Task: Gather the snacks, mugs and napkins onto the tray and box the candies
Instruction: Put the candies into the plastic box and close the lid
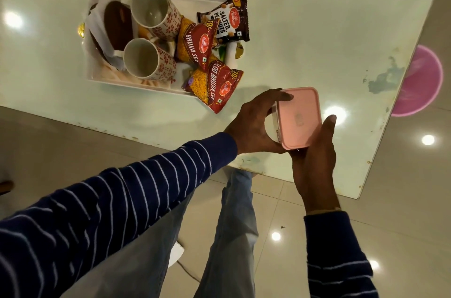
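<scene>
White table (305, 36); tray (156, 89) holds mugs, snacks; both hands grip lidded pink box (299, 118).

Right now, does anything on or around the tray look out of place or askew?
Yes. One red snack packet hangs over the near corner of the tray onto the table, and the peanut packet leans over the rim. Both mugs lie tipped on their sides.

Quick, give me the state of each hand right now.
Left hand: closed on the side of the pink-lidded box.
Right hand: closed on the same box from its near end.
</scene>
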The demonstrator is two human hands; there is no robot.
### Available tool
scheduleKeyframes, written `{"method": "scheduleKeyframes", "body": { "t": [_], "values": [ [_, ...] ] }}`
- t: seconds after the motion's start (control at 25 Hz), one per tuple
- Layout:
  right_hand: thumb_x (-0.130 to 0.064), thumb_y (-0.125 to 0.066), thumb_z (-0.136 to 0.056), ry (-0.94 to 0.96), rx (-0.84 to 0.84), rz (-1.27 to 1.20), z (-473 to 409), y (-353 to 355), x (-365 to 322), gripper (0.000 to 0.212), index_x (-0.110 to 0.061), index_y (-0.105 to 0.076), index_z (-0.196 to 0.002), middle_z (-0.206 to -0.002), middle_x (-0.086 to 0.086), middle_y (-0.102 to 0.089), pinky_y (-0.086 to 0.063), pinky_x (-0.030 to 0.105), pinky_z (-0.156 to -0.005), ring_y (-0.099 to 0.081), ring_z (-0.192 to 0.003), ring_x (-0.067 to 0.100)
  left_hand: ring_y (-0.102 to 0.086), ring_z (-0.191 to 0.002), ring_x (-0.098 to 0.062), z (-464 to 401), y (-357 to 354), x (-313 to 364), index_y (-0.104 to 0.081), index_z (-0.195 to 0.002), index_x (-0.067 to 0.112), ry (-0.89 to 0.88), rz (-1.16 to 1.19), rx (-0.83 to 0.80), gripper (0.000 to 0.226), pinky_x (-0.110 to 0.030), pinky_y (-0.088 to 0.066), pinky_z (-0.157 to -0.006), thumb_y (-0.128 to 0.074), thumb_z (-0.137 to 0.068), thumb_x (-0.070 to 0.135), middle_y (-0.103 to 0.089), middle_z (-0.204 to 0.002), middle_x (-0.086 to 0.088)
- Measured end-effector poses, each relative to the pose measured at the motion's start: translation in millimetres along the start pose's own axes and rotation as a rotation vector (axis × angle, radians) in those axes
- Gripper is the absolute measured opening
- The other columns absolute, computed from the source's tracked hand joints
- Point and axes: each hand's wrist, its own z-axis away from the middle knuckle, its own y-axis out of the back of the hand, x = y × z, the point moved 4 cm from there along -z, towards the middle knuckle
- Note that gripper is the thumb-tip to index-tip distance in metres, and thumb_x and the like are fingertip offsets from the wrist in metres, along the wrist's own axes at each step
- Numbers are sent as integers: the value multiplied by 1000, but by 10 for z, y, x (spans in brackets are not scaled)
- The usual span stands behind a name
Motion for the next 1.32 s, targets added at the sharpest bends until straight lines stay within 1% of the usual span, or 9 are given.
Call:
{"method": "scheduleKeyframes", "body": {
  "t": [0.2,0.36,0.44,0.52,0.72,0.92,1.08,1.2,1.32],
  "values": [
    [-59,-38,-101,77,82,84,-25,-49,-6,43,-27,-61,-85,-78,-9,-64,-50,28,-72,-62,-76,10,-52,-127,-29,32,-7,6,-45,-126,7,23,32,3,91,-41,-55,-100,-98,-53,21,-49,-142,-17],
    [-61,-32,-101,67,150,76,-35,-46,62,44,-31,-62,-89,-81,-11,-69,-55,24,-68,-66,-83,14,-45,-135,-21,0,-59,-39,-35,-139,21,81,174,-130,103,-32,-49,-107,-97,-57,23,-36,-152,-2],
    [-61,-30,-101,88,166,83,-57,-33,94,44,-32,-62,-89,-86,-8,-69,-58,27,-72,-66,-86,16,-50,-130,-17,-33,-85,-52,-35,-144,30,177,308,-125,91,-28,-53,-100,-89,-70,26,-40,-149,0],
    [-61,-30,-101,109,164,95,-76,-35,104,45,-33,-62,-85,-85,-9,-68,-57,27,-71,-66,-85,15,-53,-128,-22,-80,-81,-88,-39,-145,33,261,377,-20,71,-37,-59,-92,-76,-85,27,-48,-142,-2],
    [-59,-32,-102,110,118,94,-152,-11,127,57,-14,-62,-85,-80,-4,-63,-50,27,-71,-60,-84,18,-53,-127,-28,-195,-115,-105,-55,-135,19,324,401,54,50,-46,-59,-90,-73,-88,17,-59,-132,-7],
    [-65,-29,-99,145,85,208,-244,-45,-17,39,-41,-60,-101,-104,-12,-67,-57,29,-69,-65,-93,10,-57,-123,-25,-476,-85,-44,-47,-135,15,372,299,41,48,-33,-56,-94,-70,-93,18,-60,-133,-11],
    [-60,-30,-102,294,122,370,-546,-66,-320,48,-20,-55,-112,-101,-3,-62,-47,27,-60,-61,-86,15,-62,-119,-26,-763,-77,-9,-47,-133,11,425,174,156,49,-36,-53,-96,-72,-91,18,-64,-131,-12],
    [-56,-31,-103,313,132,394,-783,-70,-420,45,-17,-54,-108,-97,-1,-60,-48,25,-58,-60,-83,17,-58,-122,-26,-911,-131,26,-49,-137,8,372,127,193,51,-38,-52,-100,-71,-91,10,-61,-134,-11],
    [-49,-33,-105,269,131,403,-920,-102,-374,40,-16,-55,-112,-115,9,-62,-52,26,-60,-63,-94,25,-57,-123,-28,-947,-141,-37,-48,-138,6,373,107,227,53,-40,-52,-102,-70,-91,7,-59,-136,-12]
  ]
}}
